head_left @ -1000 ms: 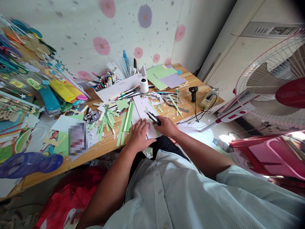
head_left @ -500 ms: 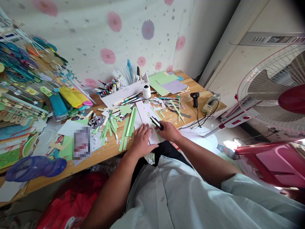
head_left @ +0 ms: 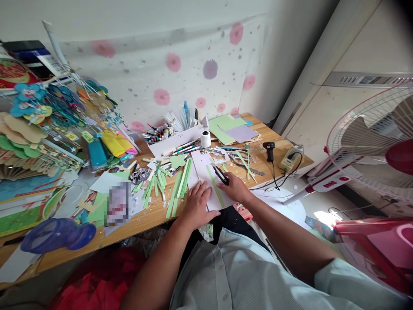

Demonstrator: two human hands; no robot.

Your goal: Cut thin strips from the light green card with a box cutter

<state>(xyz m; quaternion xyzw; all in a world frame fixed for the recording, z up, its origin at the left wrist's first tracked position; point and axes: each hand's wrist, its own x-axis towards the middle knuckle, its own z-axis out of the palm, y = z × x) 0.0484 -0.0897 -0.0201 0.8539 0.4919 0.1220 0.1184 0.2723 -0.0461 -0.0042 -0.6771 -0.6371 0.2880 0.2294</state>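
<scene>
My left hand [head_left: 197, 202] lies flat with fingers spread on a long white sheet [head_left: 201, 165] at the table's front edge, pressing it down. A narrow light green paper strip [head_left: 214, 186] lies on the white sheet, to the right of my left hand. My right hand [head_left: 237, 187] is closed around a slim black utility knife [head_left: 221, 175], which points up and left over the sheet beside the green strip. Its tip is too small to make out. Left of the sheet lie several cut green strips [head_left: 184, 178].
A white thread spool [head_left: 205, 139], pens and a pen box [head_left: 176, 141] stand behind. Pliers [head_left: 240, 161], coloured paper [head_left: 243, 132] and a black glue gun [head_left: 269, 150] are to the right. A blue vase-like object [head_left: 58, 234] lies at left. A fan [head_left: 371, 129] stands at right.
The camera view has tilted up and left. My right hand with the knife has moved rightward off the green strip, which shows more fully now. My left hand stays on the sheet.
</scene>
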